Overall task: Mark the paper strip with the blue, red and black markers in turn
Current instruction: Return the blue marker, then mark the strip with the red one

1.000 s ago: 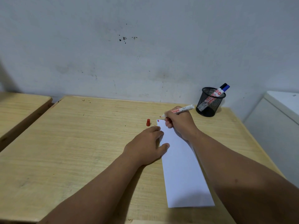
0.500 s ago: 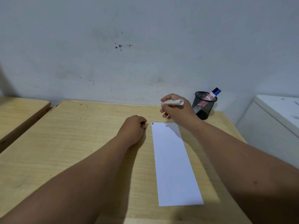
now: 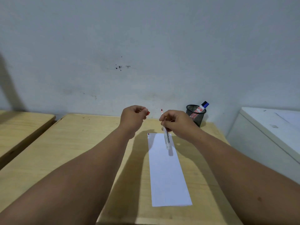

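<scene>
A long white paper strip (image 3: 168,172) lies on the wooden desk (image 3: 68,151), with small blue and red marks at its far left corner (image 3: 148,134). My right hand (image 3: 177,123) is raised above the strip's far end and grips the uncapped red marker (image 3: 166,139), red tip pointing up and away. My left hand (image 3: 134,118) is lifted beside it and pinches the red cap (image 3: 148,113) between fingertips. Cap and tip are a short gap apart. The blue marker (image 3: 203,108) stands in the black mesh pen holder (image 3: 195,115).
The pen holder sits at the desk's far right corner against the grey wall. A white cabinet (image 3: 267,135) stands to the right of the desk. A second wooden desk (image 3: 21,127) is to the left, across a narrow gap.
My right hand lifted the red marker off the strip's corner and turned it tip-up. My left hand left the paper, picked up the red cap from the desk and raised it toward the tip.
</scene>
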